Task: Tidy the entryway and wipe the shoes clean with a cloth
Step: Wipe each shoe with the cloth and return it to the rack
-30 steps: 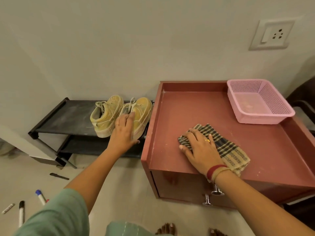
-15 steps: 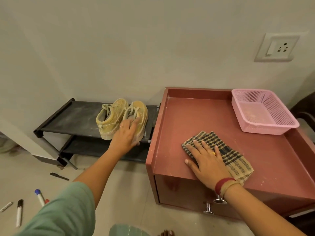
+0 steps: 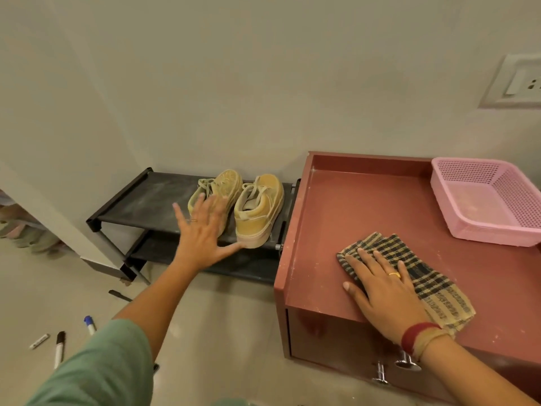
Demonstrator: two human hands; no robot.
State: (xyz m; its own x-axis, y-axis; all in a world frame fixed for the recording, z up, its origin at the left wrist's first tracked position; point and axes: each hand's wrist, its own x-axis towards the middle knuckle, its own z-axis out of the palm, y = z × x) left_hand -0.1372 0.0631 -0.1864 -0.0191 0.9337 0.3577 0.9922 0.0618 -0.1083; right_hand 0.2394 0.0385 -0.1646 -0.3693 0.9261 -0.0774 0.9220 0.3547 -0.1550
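We had our left hand (image 3: 205,238) open, fingers spread, over the yellow shoes (image 3: 259,212) on the shoe rack (image 3: 140,200), left of the counter (image 3: 366,206); contact unclear. Our right hand (image 3: 383,291) lay flat, fingers straight, on the checked cloth (image 3: 433,285) near the counter's near edge. Pink basket (image 3: 497,200) sat far right.

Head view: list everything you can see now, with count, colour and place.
shoe rack: 1, black, against wall, left of cabinet
shoes: 2, yellow, rack's top shelf
cabinet: 1, red-brown, right side
cloth: 1, dark-and-beige check, on cabinet top
basket: 1, pink, cabinet top, back right
knobs: 2, metal, cabinet front
markers: 3, white, floor, lower left
wall socket: 1, white, upper right
left hand: 1, fingers spread, before the left-hand shoe
right hand: 1, flat on cloth
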